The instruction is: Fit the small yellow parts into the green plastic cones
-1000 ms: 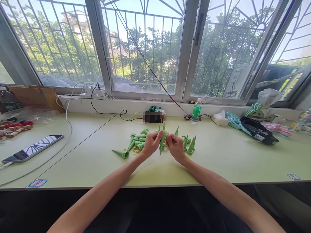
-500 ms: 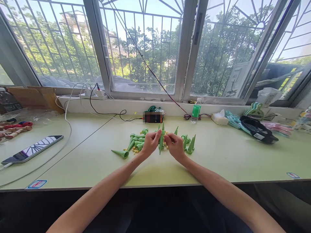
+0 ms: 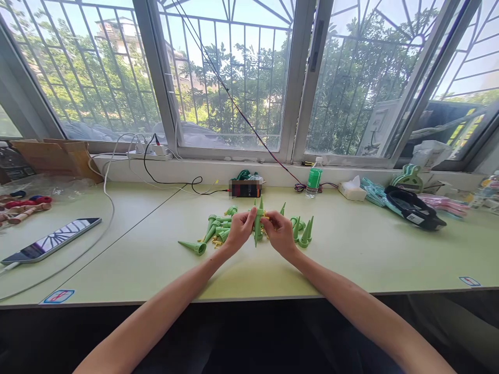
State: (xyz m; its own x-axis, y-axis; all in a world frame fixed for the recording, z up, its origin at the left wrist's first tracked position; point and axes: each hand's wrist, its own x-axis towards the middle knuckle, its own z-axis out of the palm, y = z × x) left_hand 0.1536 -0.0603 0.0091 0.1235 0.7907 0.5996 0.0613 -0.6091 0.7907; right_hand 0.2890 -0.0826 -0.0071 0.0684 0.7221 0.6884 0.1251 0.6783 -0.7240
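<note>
My left hand [image 3: 240, 228] is closed around a green plastic plant watering spike [image 3: 258, 227], held upright with its long point down and its thumb along the collar. Fingers of my right hand [image 3: 279, 231] are pinched at the spike's side, on a small yellow plastic piece [image 3: 265, 213] by the collar; the fingertips partly hide it. To the left lie several green spikes [image 3: 212, 228] with little yellow pieces [image 3: 217, 242] among them. One spike [image 3: 193, 247] lies apart, its wide end toward my left hand. Right of my hands, more spikes [image 3: 306, 232] stand points up.
Behind the spikes sits a dark device with a display [image 3: 249, 189]. A green-labelled bottle [image 3: 314, 178], a tissue box [image 3: 352, 190] and a black strapped item [image 3: 415, 209] are at the right. A phone [image 3: 52, 240] with a white cable [image 3: 111, 208] lies left.
Both hands stay together at the spike with almost no movement. A bit more of the yellow piece shows at the collar now.
</note>
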